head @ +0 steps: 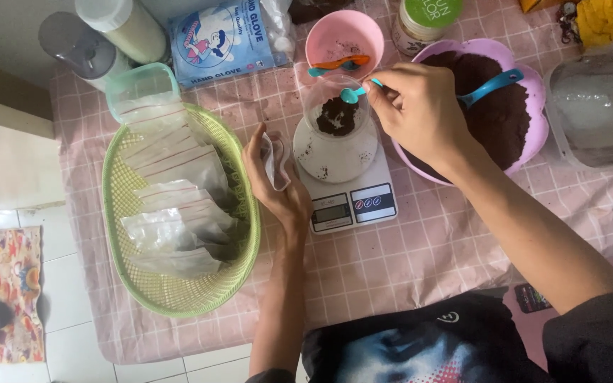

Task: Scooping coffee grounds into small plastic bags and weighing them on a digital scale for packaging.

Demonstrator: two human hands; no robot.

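Clear cup of dark brown powder, on white kitchen scale. Right hand pinches small blue spoon (over the cup); left hand clasps empty clear pouch.

A green oval woven basket at the left of the pink checked tablecloth contains clear plastic pouches, with a translucent green-rimmed container at its top edge. Along the far edge are two capped bottles, a blue glove packet, a green-lidded jar and a pink bowl holding an orange spoon. A clear plastic tub stands at the right; a patterned floor mat lies on the tiled floor.
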